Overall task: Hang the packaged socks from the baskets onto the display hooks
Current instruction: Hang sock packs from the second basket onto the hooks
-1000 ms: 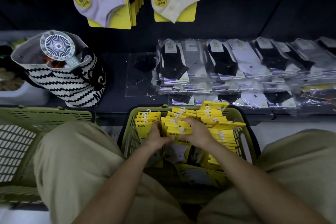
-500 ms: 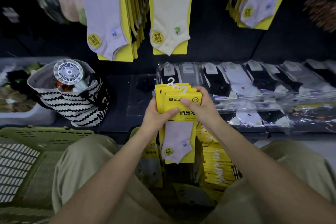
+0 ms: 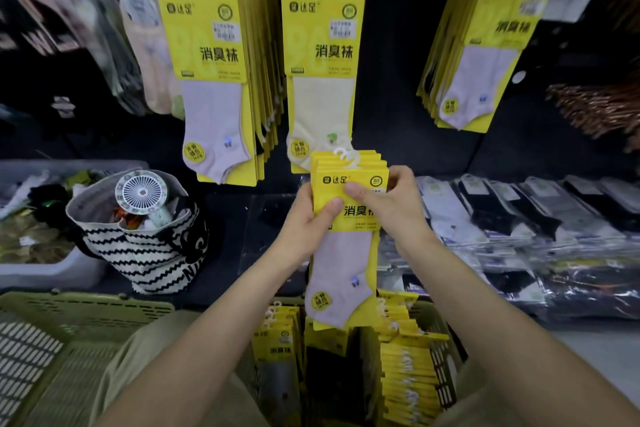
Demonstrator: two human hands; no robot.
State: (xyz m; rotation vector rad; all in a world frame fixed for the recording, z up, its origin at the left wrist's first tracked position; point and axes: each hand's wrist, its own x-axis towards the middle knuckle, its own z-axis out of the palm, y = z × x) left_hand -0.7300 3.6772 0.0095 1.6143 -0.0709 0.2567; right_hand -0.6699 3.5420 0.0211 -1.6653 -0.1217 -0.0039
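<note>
Both hands hold a small stack of yellow sock packs (image 3: 341, 260) upright in front of the display wall. My left hand (image 3: 308, 218) grips its left edge with the thumb on the front card. My right hand (image 3: 391, 204) pinches its upper right side. White plastic hooks stick up from the stack's top. The front pack shows a pale lilac sock. Below, a green basket (image 3: 443, 357) between my knees holds several more yellow packs (image 3: 405, 374). On the wall hang three bunches of packs: left (image 3: 214, 80), middle (image 3: 320, 73), right (image 3: 481, 55).
A striped bag (image 3: 149, 253) with a small white fan (image 3: 140, 191) stands at the left on the dark shelf. Bagged socks (image 3: 519, 225) lie in rows at the right. Another green basket (image 3: 62, 350) sits at lower left, beside a grey bin (image 3: 45, 270).
My hands lifted the stack of packs out of the basket and raised it toward the hanging bunches. The view tilted up to show the wall display.
</note>
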